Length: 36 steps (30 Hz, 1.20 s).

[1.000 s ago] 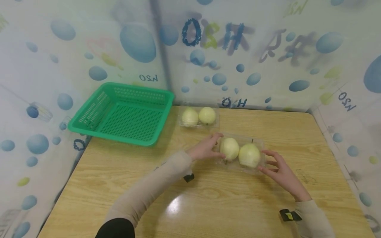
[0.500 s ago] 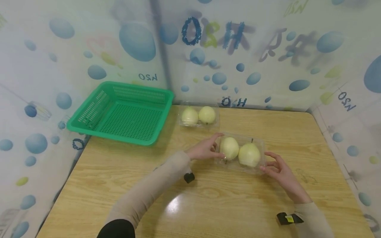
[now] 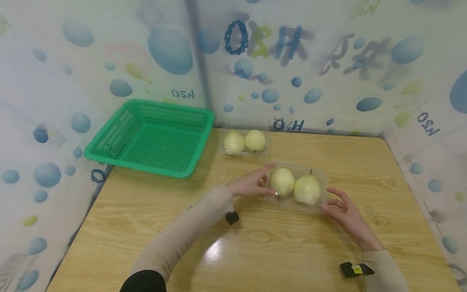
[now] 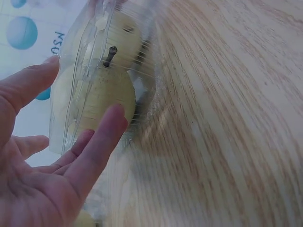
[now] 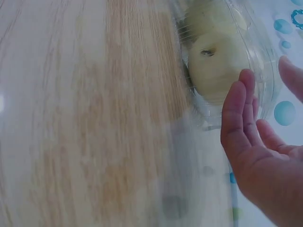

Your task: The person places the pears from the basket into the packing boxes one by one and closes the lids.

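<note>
A clear plastic fruit box (image 3: 290, 207) with two pale yellow-green pears (image 3: 307, 190) inside rests on the wooden table. Its left end lies between the thumb and fingers of my left hand (image 3: 251, 182). The left wrist view shows these fingertips (image 4: 116, 116) against the box's side. By the right end, my right hand (image 3: 348, 219) has loosely bent fingers and its thumb apart from them. In the right wrist view, fingers (image 5: 234, 104) are close to the box's end and nothing is held between them. A dark stem (image 4: 111, 56) shows on a pear.
Behind, near the wall, another clear box (image 3: 268, 142) holds two similar pears (image 3: 255, 140). A green plastic basket (image 3: 151, 167) with perforated sides stands on the left of the table (image 3: 277, 251). Walls with blue dots (image 3: 270, 96) enclose the back and sides.
My right hand has drawn back slightly to the right from the box's end. My left hand and the box hold their place, while the view shifts a little.
</note>
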Each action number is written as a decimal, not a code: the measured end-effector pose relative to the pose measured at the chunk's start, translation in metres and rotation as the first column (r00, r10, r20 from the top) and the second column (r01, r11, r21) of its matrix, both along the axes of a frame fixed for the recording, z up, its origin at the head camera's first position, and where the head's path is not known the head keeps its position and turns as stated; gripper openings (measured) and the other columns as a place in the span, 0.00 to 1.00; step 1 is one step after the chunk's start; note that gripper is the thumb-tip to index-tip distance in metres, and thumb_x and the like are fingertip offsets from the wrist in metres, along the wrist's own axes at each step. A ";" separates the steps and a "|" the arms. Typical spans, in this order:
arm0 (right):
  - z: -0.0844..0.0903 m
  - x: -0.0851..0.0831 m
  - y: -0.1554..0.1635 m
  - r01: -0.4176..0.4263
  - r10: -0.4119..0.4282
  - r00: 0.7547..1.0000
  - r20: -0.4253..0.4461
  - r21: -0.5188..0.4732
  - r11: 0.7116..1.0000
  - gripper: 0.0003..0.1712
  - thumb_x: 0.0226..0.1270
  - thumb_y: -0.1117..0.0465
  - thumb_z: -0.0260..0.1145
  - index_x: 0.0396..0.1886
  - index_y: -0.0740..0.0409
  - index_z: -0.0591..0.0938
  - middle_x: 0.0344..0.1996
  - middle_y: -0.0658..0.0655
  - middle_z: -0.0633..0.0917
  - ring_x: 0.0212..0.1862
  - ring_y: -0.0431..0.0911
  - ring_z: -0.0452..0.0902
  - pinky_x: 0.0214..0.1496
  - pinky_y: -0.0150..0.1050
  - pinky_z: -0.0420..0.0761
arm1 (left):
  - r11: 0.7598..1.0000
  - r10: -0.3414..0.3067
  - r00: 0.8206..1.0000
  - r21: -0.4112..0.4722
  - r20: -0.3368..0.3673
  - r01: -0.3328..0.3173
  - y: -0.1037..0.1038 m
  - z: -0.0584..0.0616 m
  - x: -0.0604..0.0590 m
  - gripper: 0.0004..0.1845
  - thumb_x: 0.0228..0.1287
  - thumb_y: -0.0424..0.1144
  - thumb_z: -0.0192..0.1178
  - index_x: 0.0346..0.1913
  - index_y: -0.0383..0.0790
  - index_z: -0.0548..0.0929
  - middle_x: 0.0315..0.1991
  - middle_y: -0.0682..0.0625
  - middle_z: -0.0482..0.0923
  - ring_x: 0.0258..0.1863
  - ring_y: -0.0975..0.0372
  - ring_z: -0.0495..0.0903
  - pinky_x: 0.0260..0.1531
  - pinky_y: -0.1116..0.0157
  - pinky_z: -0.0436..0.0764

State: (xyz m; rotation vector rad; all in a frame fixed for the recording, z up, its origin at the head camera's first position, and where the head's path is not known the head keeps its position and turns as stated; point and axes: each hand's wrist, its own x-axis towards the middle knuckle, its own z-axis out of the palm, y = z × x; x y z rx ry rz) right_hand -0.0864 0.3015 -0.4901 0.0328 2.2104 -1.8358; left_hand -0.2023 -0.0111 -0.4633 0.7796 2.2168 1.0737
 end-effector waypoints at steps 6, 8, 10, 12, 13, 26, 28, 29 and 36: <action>0.000 0.001 0.001 -0.014 0.015 0.999 -0.048 0.028 1.000 0.39 0.69 0.64 0.62 0.74 0.58 0.53 0.50 0.60 0.72 0.46 0.38 0.78 0.47 0.31 0.79 | 1.000 -0.015 1.000 0.007 -0.016 0.016 -0.001 -0.004 -0.001 0.49 0.63 0.46 0.65 0.78 0.47 0.45 0.45 0.48 0.75 0.41 0.62 0.79 0.41 0.67 0.79; -0.002 0.002 0.001 -0.015 0.016 0.998 -0.059 0.007 1.000 0.41 0.69 0.66 0.62 0.75 0.58 0.51 0.50 0.59 0.72 0.46 0.37 0.78 0.47 0.30 0.79 | 1.000 -0.021 1.000 0.005 -0.023 0.021 -0.001 -0.006 -0.002 0.48 0.63 0.47 0.65 0.78 0.47 0.44 0.45 0.48 0.75 0.42 0.61 0.79 0.42 0.67 0.79; -0.003 0.002 0.002 -0.015 0.012 0.998 -0.068 -0.038 0.999 0.45 0.69 0.68 0.62 0.77 0.54 0.46 0.49 0.57 0.72 0.46 0.37 0.79 0.47 0.30 0.79 | 1.000 -0.025 0.999 0.009 -0.020 0.026 -0.002 -0.007 -0.002 0.48 0.64 0.47 0.64 0.78 0.47 0.44 0.46 0.49 0.75 0.43 0.61 0.79 0.42 0.67 0.79; -0.004 0.002 0.002 -0.014 0.007 0.996 -0.084 -0.086 0.996 0.49 0.68 0.70 0.61 0.78 0.49 0.41 0.48 0.56 0.72 0.46 0.37 0.79 0.47 0.29 0.79 | 0.999 -0.029 0.999 0.018 -0.015 0.029 -0.002 -0.008 -0.002 0.48 0.64 0.47 0.64 0.78 0.47 0.44 0.46 0.48 0.75 0.43 0.61 0.79 0.42 0.67 0.79; -0.005 0.002 0.002 -0.017 0.007 0.995 -0.096 -0.103 0.995 0.51 0.68 0.71 0.61 0.78 0.48 0.39 0.48 0.56 0.72 0.46 0.37 0.79 0.47 0.28 0.79 | 0.999 -0.030 0.999 0.023 -0.011 0.031 -0.002 -0.009 -0.002 0.48 0.64 0.47 0.64 0.78 0.47 0.43 0.46 0.48 0.75 0.43 0.61 0.79 0.42 0.67 0.79; -0.006 0.006 -0.009 0.066 -0.096 0.985 -0.146 -0.194 0.979 0.45 0.68 0.74 0.58 0.77 0.54 0.47 0.44 0.56 0.73 0.37 0.40 0.81 0.44 0.32 0.82 | 0.998 -0.057 0.998 0.011 -0.023 0.058 -0.002 -0.005 0.000 0.48 0.66 0.47 0.62 0.78 0.45 0.41 0.47 0.46 0.76 0.47 0.56 0.79 0.49 0.64 0.77; -0.006 0.007 -0.010 0.086 -0.109 0.985 -0.131 -0.170 0.982 0.42 0.69 0.73 0.59 0.77 0.57 0.50 0.44 0.56 0.72 0.37 0.39 0.81 0.44 0.31 0.82 | 0.998 -0.060 0.998 0.014 -0.019 0.060 -0.002 -0.006 0.000 0.48 0.66 0.47 0.61 0.78 0.45 0.41 0.47 0.46 0.77 0.47 0.56 0.79 0.49 0.64 0.77; -0.006 0.007 -0.011 0.094 -0.115 0.985 -0.125 -0.158 0.983 0.40 0.69 0.72 0.58 0.76 0.60 0.51 0.44 0.56 0.72 0.37 0.39 0.81 0.44 0.31 0.82 | 0.998 -0.062 0.998 0.016 -0.018 0.063 -0.003 -0.006 0.000 0.48 0.66 0.47 0.61 0.78 0.45 0.40 0.47 0.46 0.77 0.47 0.56 0.79 0.49 0.65 0.77; -0.005 0.007 -0.015 0.135 -0.147 0.985 -0.088 -0.137 0.981 0.36 0.69 0.72 0.58 0.73 0.68 0.55 0.44 0.57 0.70 0.35 0.37 0.81 0.43 0.30 0.81 | 0.997 -0.070 0.997 0.021 -0.017 0.071 -0.003 -0.008 -0.001 0.48 0.67 0.47 0.61 0.78 0.45 0.40 0.45 0.48 0.76 0.46 0.58 0.79 0.48 0.66 0.77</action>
